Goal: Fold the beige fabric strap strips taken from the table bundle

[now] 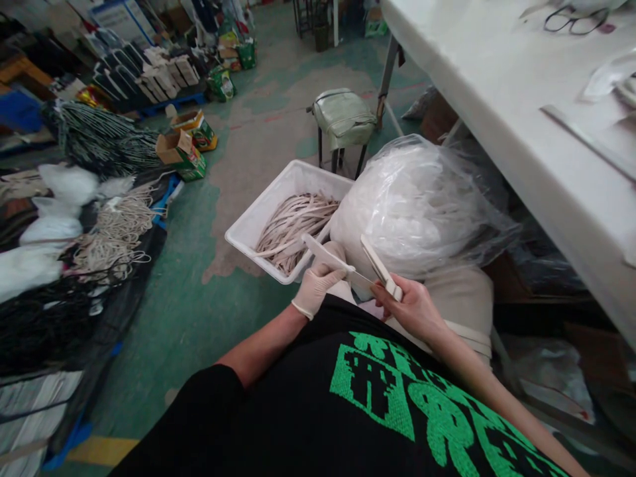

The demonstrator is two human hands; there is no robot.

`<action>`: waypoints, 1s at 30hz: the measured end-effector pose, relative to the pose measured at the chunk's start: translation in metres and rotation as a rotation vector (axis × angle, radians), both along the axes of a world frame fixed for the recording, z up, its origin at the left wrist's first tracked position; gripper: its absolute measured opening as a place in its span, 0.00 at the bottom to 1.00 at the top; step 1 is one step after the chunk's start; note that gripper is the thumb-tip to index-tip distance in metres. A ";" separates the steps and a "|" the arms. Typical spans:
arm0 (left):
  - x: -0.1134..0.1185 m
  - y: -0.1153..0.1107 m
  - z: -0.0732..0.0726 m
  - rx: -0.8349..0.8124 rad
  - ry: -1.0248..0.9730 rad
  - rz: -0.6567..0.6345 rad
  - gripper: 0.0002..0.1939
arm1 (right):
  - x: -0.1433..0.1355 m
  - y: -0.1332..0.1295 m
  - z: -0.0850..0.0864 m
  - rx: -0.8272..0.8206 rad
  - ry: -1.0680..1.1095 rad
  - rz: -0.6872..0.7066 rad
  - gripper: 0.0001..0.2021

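My left hand (317, 288), in a whitish glove, pinches a flat white strip (322, 254) whose free end points up and left. My bare right hand (405, 305) is closed around a folded off-white strip (378, 265), which stands up from the fingers. A thin pale length (362, 279) runs between the two hands. Just beyond my left hand is a white plastic tub (248, 222) with many flat beige strips (298, 222) in it. Whether the pieces in my two hands are joined cannot be made out.
A big clear plastic bag (417, 199) of white material bulges beside the tub. Behind it stands a covered stool (344, 116). A white table (497, 86) with glasses (576, 21) and a metal ruler (586, 140) is at right. Cord bundles (119, 225) lie at left.
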State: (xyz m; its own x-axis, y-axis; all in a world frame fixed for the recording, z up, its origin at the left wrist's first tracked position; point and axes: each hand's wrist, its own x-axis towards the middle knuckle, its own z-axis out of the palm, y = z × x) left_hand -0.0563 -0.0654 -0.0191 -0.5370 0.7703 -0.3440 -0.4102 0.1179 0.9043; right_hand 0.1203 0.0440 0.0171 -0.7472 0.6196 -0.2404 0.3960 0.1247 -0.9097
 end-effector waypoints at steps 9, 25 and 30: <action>0.011 0.002 0.006 0.000 0.101 -0.192 0.18 | 0.001 -0.001 -0.001 0.073 0.011 0.001 0.19; 0.007 0.011 0.015 -0.010 0.037 -0.095 0.17 | 0.011 0.003 -0.001 -0.036 0.054 -0.070 0.20; 0.015 0.013 0.009 -0.048 -0.012 -0.119 0.15 | 0.008 0.000 -0.001 0.000 0.047 -0.069 0.17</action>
State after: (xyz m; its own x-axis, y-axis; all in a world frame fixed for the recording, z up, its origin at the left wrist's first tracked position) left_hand -0.0414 -0.0521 -0.0105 -0.4386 0.8108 -0.3875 -0.4012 0.2092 0.8918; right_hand 0.1283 0.0440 0.0165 -0.7134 0.6698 -0.2060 0.3607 0.0990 -0.9274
